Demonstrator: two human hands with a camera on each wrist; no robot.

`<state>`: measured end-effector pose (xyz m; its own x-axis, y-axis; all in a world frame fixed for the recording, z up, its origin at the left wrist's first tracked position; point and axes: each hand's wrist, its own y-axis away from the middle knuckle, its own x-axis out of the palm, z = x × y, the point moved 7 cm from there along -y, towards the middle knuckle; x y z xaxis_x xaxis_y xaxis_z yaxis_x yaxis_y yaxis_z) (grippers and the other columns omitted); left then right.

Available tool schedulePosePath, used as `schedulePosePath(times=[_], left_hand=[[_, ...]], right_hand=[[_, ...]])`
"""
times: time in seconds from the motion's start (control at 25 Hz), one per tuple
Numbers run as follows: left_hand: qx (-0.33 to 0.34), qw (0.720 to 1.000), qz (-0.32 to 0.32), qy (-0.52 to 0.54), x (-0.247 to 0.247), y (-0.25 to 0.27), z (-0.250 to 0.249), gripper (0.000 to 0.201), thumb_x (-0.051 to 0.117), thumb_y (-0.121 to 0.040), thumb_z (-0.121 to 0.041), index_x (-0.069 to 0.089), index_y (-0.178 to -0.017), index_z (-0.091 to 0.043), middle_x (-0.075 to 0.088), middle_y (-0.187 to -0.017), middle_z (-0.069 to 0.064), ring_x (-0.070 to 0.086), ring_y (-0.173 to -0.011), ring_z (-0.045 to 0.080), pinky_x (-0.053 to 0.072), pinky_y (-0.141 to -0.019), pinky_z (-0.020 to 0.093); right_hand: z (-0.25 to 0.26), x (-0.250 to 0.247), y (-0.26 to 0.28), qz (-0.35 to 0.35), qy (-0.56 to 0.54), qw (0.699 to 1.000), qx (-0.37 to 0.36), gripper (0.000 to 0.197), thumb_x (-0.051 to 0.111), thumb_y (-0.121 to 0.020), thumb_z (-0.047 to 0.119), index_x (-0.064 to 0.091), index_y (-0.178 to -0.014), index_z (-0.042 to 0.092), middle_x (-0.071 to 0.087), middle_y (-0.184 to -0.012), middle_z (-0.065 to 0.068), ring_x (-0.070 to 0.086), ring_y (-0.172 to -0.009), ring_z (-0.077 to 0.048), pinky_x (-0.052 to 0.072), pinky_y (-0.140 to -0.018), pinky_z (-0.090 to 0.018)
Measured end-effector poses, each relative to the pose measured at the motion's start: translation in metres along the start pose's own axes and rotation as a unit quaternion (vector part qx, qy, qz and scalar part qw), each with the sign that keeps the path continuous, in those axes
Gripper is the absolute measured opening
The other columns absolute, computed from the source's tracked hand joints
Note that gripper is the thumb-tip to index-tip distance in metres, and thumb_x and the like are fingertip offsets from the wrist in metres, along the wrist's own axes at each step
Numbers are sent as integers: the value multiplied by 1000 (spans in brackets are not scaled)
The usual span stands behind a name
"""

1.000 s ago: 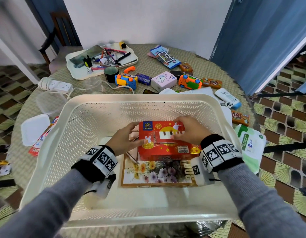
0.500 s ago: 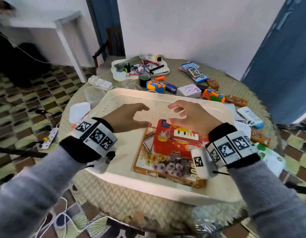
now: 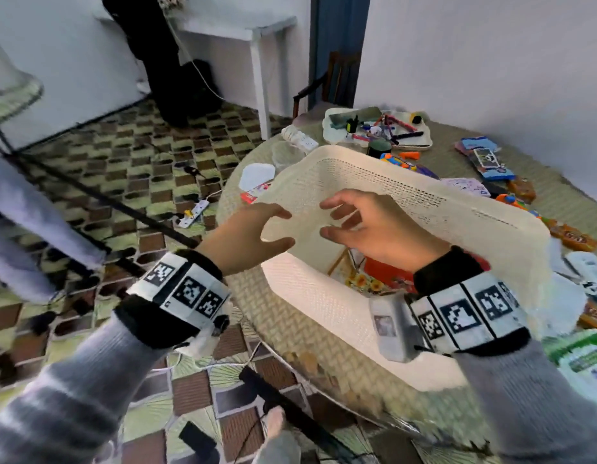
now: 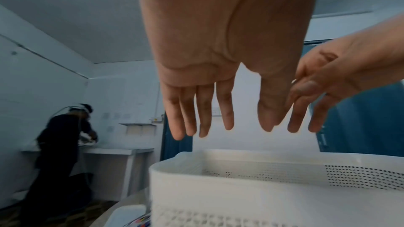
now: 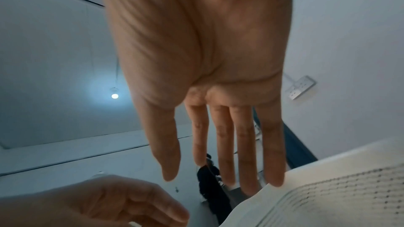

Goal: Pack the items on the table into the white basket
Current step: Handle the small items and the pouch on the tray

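Note:
The white mesh basket (image 3: 424, 195) stands on the round woven table (image 3: 290, 329). Inside it lie a red box (image 3: 387, 276) and a flower-printed flat box (image 3: 360, 281), mostly hidden by my right wrist. My left hand (image 3: 277, 229) hovers above the basket's left corner, fingers spread, holding nothing. My right hand (image 3: 327, 219) hangs over the basket's inside, fingers loose and empty. The left wrist view shows my left hand (image 4: 227, 127) above the basket (image 4: 262, 187). The right wrist view shows my right hand (image 5: 220, 177) over the basket (image 5: 328, 196).
Beyond the basket lie toy cars (image 3: 397, 160), a pink box (image 3: 468, 187), snack packs (image 3: 575, 237), booklets (image 3: 488, 159) and a white tray of pens (image 3: 377, 128). A wipes pack (image 3: 582, 360) sits at right. A person in black (image 4: 61, 144) stands at a white desk behind.
Both hands let go of the red box and rose out of the basket. The head view swung left, so the floor and the desk came into sight.

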<state>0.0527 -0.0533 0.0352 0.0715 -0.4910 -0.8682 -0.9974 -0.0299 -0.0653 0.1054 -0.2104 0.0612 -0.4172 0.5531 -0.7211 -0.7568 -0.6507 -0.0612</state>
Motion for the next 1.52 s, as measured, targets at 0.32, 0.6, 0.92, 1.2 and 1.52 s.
schedulePosePath(times=[0.32, 0.6, 0.92, 1.2, 1.52], left_hand=[[-134, 984, -97, 70, 0, 87, 86, 34, 65, -88, -20, 58, -121, -15, 58, -119, -5, 51, -112, 9, 32, -85, 15], [-253, 959, -35, 120, 22, 131, 186, 40, 62, -90, -29, 52, -128, -24, 52, -130, -9, 45, -116, 2, 35, -94, 20], [-312, 933, 0, 183, 31, 148, 297, 36, 62, -90, -23, 53, -125, -20, 52, -120, -13, 48, -113, 4, 37, -86, 9], [-325, 925, 39, 193, 32, 145, 380, 36, 62, -90, -25, 54, -125, -21, 56, -119, -7, 51, -113, 8, 39, -94, 23], [-344, 909, 55, 227, 25, 93, 441, 35, 61, -91, -19, 53, -125, -18, 56, -124, -1, 53, -108, 11, 41, -89, 24]], right_hand=[[50, 111, -8, 92, -68, 988, -108, 30, 69, -85, 17, 62, -114, 17, 64, -96, 0, 59, -74, -9, 44, -66, -13], [46, 216, -47, 212, -62, 973, -66, 31, 66, -88, 20, 59, -118, 18, 62, -103, 0, 62, -86, -22, 49, -77, -24], [34, 320, -102, 292, -47, 955, 11, 33, 63, -90, 25, 56, -121, 20, 58, -105, -1, 51, -73, -3, 47, -72, -21], [2, 366, -125, 306, -15, 947, 94, 38, 58, -93, 26, 53, -129, 14, 60, -124, -6, 58, -104, -11, 44, -87, -19], [2, 384, -197, 260, -26, 957, 128, 39, 59, -92, 26, 52, -129, 13, 58, -126, -6, 60, -102, -17, 46, -84, -23]])
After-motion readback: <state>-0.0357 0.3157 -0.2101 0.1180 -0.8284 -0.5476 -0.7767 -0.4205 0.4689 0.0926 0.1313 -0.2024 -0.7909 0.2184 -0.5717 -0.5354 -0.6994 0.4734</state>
